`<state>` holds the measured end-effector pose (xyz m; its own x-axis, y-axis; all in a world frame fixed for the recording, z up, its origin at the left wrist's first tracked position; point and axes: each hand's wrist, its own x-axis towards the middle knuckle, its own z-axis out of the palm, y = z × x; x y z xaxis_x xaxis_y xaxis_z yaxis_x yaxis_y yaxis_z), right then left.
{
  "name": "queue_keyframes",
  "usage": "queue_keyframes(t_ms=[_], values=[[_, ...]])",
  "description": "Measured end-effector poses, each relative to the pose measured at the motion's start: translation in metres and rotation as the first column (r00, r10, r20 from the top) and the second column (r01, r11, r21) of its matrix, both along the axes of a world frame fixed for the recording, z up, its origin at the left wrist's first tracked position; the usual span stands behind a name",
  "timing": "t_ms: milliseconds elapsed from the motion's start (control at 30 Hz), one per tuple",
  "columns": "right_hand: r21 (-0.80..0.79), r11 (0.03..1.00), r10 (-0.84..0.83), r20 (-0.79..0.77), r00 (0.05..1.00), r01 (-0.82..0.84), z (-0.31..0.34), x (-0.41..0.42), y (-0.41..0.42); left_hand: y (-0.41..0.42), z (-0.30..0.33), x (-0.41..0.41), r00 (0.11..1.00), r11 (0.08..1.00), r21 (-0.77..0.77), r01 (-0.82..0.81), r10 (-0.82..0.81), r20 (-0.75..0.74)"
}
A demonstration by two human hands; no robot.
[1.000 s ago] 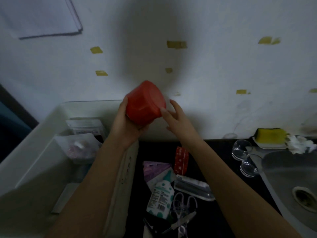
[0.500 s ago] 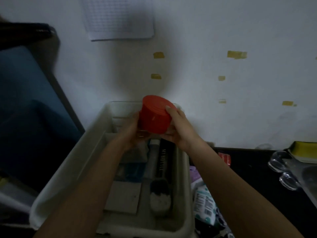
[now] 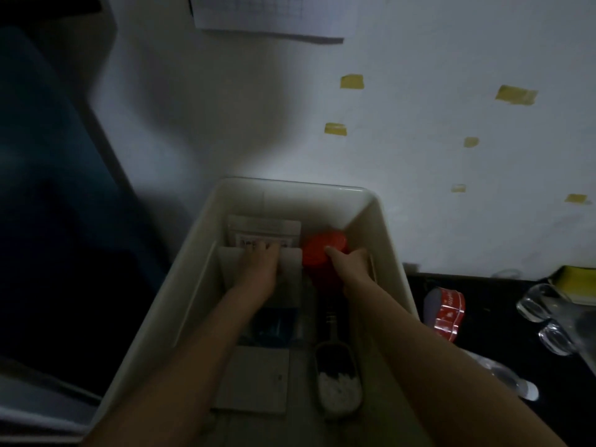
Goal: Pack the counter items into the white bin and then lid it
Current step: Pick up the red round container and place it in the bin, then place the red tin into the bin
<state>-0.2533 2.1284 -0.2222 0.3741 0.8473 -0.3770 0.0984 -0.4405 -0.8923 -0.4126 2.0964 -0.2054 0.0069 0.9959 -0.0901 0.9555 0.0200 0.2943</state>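
Note:
Both my hands are down inside the white bin point(image 3: 392, 240), which stands against the wall. My right hand point(image 3: 350, 264) grips the red round container point(image 3: 322, 253) at the bin's far right corner. My left hand point(image 3: 259, 264) presses on flat white packets point(image 3: 264, 232) at the far end, fingers spread on them. Deeper in the bin lie a blue packet point(image 3: 272, 327), a flat grey card point(image 3: 254, 379) and a dark scoop with white contents point(image 3: 337, 379).
On the black counter right of the bin stand a red patterned tape roll point(image 3: 446, 312), clear glass cups point(image 3: 541, 308) and a yellow sponge point(image 3: 577, 279). A clear tube point(image 3: 506, 379) lies near my right forearm. A dark blue surface lies left of the bin.
The red container went from above the bin rim down into the far right corner. My left hand left it and now rests on the white packets.

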Motion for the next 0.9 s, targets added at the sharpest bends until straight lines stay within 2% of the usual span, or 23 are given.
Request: queue_keyframes(t_ms=[300,667,800,900], values=[[-0.079,0.997,-0.018,-0.049,0.999,0.014,-0.042,-0.009,0.016,0.012,0.004,-0.002,0.999,0.999,-0.020,-0.026,0.026,0.024],[-0.117,0.988,0.114,0.118,0.986,-0.100,-0.046,-0.011,0.016,0.008,0.005,-0.004,0.999,0.998,0.044,-0.044,0.044,0.006],[0.010,0.989,0.136,0.288,0.948,-0.144,-0.010,-0.014,0.011,0.005,0.012,-0.001,0.998,0.998,0.015,-0.056,0.055,0.044],[0.135,0.959,0.199,0.301,0.933,-0.248,0.027,-0.012,0.004,-0.003,0.021,0.009,0.996,0.999,-0.022,-0.037,0.038,0.083]])
